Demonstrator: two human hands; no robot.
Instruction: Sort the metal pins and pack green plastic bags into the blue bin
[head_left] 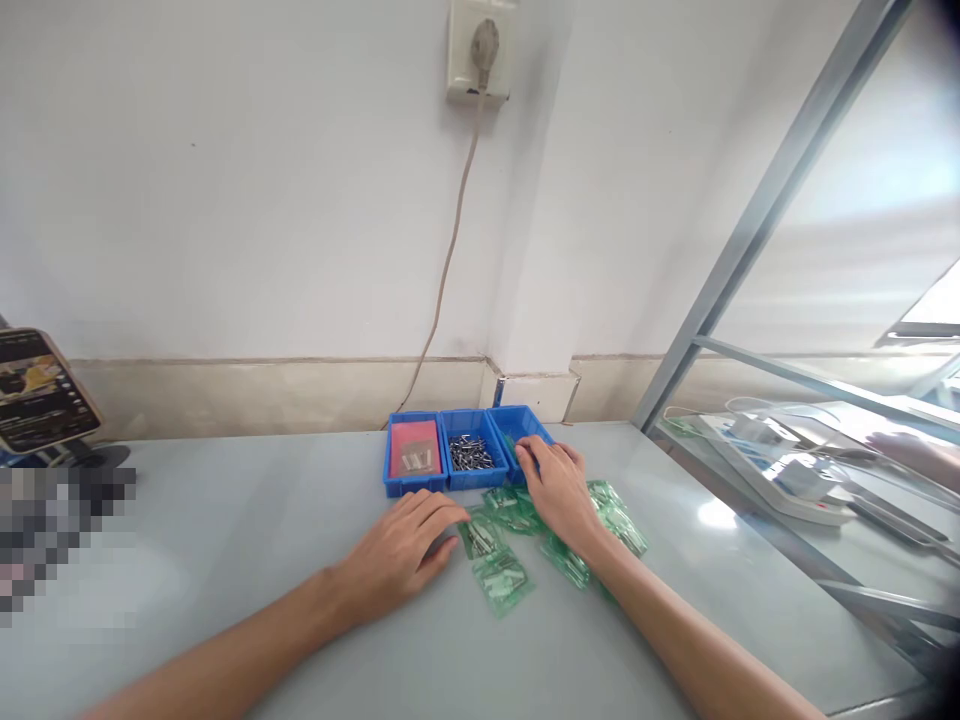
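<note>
My left hand (405, 545) rests on the table with thumb and fingers apart, its fingertips at the edge of a small green clear bag (482, 537) of metal parts. My right hand (556, 485) reaches over the front of the right blue bin (517, 415), its fingers bent together at the rim; what they hold, if anything, is hidden. A bit of green shows inside that bin. Beside it, the middle blue bin holds many small metal screw-like pieces (471, 453). In the left blue bin (413, 490) lie a pink sheet (411, 433) and a clear bag of metal pins (417, 458).
Several more green bags (619, 520) lie around and under my right forearm. A phone (41, 390) stands on a holder at the far left. A grey metal frame (750, 185) rises at the right, with a power strip (780, 480) beyond. A cord (454, 235) hangs down behind the bins.
</note>
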